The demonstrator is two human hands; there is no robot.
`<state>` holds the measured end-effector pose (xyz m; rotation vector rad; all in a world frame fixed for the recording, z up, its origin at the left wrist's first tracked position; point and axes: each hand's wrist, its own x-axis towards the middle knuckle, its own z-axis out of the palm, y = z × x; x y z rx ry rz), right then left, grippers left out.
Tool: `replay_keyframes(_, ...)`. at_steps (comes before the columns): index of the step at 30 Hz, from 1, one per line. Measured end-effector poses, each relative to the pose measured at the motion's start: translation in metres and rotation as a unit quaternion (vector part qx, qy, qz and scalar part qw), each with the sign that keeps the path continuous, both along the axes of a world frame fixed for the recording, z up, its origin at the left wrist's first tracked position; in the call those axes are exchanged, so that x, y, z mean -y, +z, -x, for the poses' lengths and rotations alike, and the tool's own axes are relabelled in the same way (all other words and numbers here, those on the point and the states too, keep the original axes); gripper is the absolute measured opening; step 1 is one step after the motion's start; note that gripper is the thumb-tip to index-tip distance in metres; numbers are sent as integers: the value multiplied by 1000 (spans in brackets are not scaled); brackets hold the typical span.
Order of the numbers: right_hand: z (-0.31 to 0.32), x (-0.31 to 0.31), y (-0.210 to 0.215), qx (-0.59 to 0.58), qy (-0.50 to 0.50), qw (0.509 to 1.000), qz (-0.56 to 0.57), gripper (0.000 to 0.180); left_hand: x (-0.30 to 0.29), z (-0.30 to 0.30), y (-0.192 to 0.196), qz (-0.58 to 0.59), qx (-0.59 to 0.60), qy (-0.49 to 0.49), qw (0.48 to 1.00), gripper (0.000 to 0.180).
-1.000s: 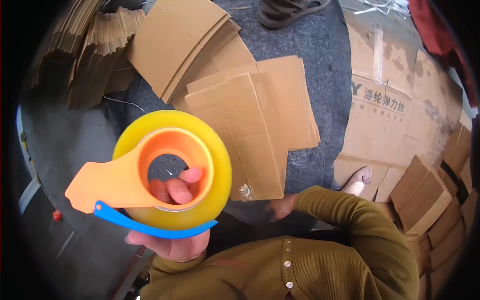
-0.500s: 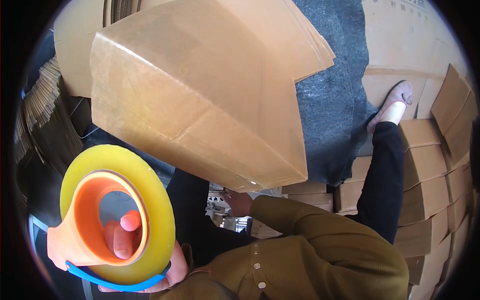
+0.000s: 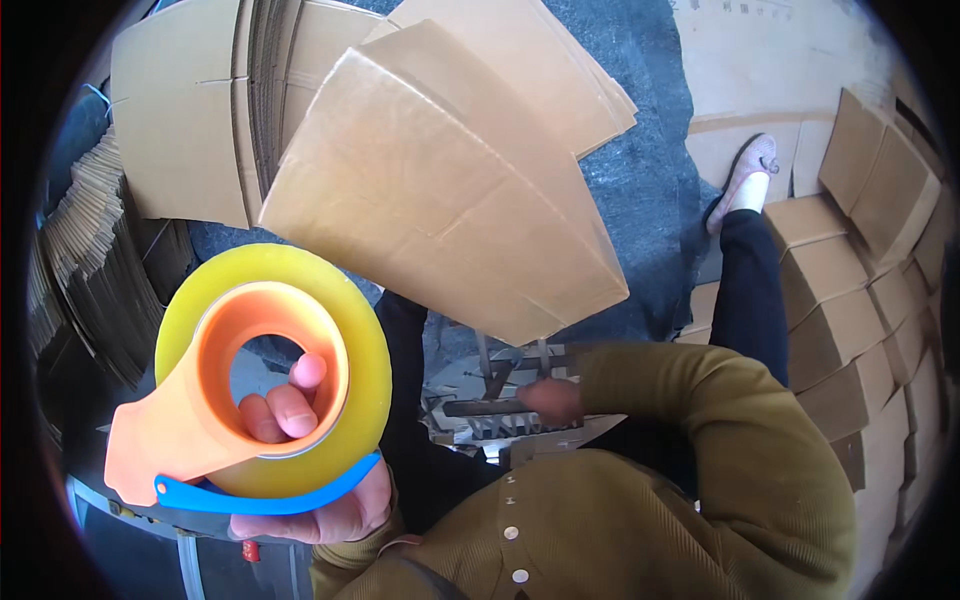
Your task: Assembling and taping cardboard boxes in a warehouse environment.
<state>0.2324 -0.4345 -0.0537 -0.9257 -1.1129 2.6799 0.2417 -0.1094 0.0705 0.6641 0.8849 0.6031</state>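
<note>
My left hand (image 3: 345,508) is closed around an orange tape dispenser (image 3: 160,445) with a blue lower strip. Its fingertips show through the ring, and a wide roll of yellowish tape (image 3: 365,350) sits on it. Just beyond and to the right rests a closed brown cardboard box (image 3: 430,215) with a shiny face, tilted toward me. Below the box's near corner is my right hand (image 3: 552,402), apart from it and smeared by motion. I cannot make out its fingers or whether they hold anything.
Flat cardboard sheets (image 3: 520,60) lie behind the box on a dark blue cloth (image 3: 640,170). A folded carton stack (image 3: 185,110) stands at far left, with more bundled cardboard (image 3: 95,240) nearer. Brown boxes (image 3: 830,320) are piled along the right, beside my outstretched leg (image 3: 750,280).
The box has dropped away from me and shows smaller. My right hand has moved right from beneath its near edge. The tape dispenser in my left hand has shifted slightly right and up.
</note>
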Motion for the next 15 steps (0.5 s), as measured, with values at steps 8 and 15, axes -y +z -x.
replay_keyframes(8, -137, 41, -49, 136, 88, 986, 42, 29, -13, -15, 17, -72, 70, 16, 995, 84)
replay_keyframes(15, -119, 1, -90, 32, 239, 970, -16, 42, -14, -31, 31, -161, 94, 49, 981, 82)
